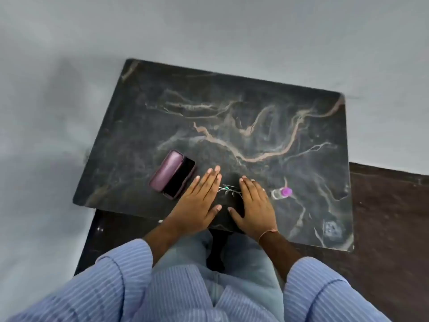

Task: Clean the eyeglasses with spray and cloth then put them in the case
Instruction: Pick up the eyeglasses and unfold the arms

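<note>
Eyeglasses lie on the table between both flat hands, long axis left to right; left hand and right hand hold nothing, equally near; case open left, spray bottle right

Two hands are lying flat on one dark marble table: one left hand and one right hand. One pair of eyeglasses is lying between them (partly covered). One purple case is lying open at the left. One spray bottle, pink-capped, is resting at the right.
</note>
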Action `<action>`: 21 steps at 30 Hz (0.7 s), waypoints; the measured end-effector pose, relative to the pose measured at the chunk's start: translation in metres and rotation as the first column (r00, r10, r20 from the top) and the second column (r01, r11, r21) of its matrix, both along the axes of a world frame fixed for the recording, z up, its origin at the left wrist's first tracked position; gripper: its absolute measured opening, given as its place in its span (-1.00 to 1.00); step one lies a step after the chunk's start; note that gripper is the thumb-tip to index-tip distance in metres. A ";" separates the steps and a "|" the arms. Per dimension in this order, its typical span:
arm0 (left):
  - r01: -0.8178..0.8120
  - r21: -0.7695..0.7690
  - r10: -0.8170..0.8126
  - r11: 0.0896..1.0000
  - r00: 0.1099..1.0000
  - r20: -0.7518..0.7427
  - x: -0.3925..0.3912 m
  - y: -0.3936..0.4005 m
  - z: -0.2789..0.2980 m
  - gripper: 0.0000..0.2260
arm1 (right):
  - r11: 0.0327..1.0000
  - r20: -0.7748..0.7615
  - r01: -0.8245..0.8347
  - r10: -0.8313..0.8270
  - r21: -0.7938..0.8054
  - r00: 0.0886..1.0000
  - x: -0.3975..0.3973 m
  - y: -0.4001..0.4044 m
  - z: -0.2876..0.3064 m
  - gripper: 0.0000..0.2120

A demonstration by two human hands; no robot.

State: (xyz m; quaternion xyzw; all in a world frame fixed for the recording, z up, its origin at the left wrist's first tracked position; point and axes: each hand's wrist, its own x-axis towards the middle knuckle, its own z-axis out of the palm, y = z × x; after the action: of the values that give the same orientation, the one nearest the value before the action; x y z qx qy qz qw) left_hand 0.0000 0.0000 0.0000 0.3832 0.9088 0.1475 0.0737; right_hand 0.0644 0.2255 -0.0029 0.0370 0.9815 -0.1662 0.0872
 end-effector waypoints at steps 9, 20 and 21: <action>-0.330 0.210 0.263 0.920 0.919 0.293 -0.005 0.021 -0.072 -0.26 | 0.992 -0.295 0.108 -0.124 -0.071 0.947 -0.002 0.021 -0.067 -0.32; -0.227 0.322 0.171 0.919 0.966 0.193 -0.013 0.014 -0.112 -0.22 | 0.999 -0.570 -0.021 -0.001 -0.033 0.822 0.000 0.024 -0.100 -0.49; -0.234 0.344 0.168 0.909 0.963 0.210 -0.016 0.014 -0.114 -0.23 | 0.999 -0.585 -0.020 0.001 -0.026 0.811 -0.001 0.024 -0.101 -0.49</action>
State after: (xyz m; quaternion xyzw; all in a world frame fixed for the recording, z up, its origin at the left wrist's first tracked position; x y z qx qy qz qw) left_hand -0.0161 0.0143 -0.1144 0.2799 0.8900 0.3541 0.0653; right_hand 0.0630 0.2496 -0.1041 -0.0227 0.9583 -0.1843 -0.2171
